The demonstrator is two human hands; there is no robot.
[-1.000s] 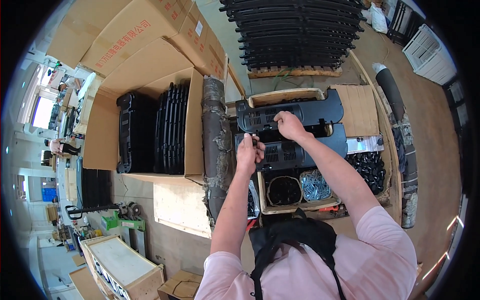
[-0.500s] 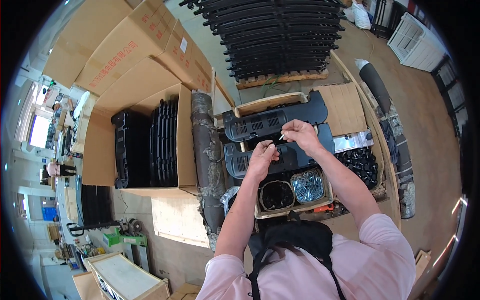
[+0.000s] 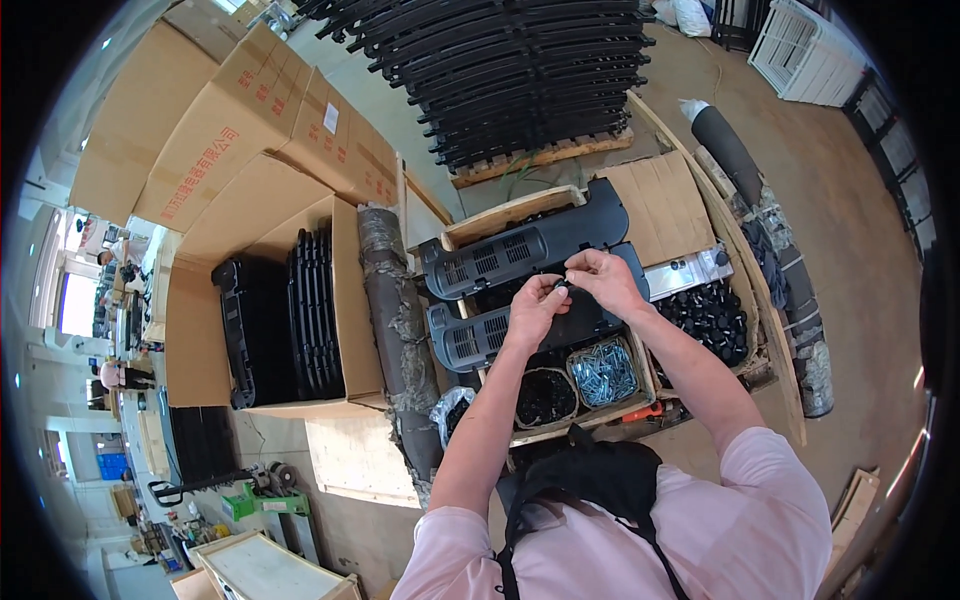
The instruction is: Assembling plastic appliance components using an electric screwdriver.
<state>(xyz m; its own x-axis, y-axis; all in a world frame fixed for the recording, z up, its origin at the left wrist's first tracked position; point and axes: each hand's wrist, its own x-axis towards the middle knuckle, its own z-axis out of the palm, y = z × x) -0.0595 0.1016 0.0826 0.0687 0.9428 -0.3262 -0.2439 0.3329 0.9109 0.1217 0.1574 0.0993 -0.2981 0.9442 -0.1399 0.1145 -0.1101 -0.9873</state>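
Above the vented black panels (image 3: 520,255), we had lifted both hands off; left hand (image 3: 535,308) and right hand (image 3: 602,280) pinched one small black part (image 3: 562,286) together, suggesting fitting had begun.

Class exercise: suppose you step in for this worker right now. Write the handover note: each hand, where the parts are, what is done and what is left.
Left hand and right hand meet above the bench, pinching a small black part between the fingertips.
Two black vented panels lie just beneath.
Tub of silver screws and tub of black bits sit nearer the body; black knobs to the right.
Done: part in hand. Left: it is not yet on a panel.
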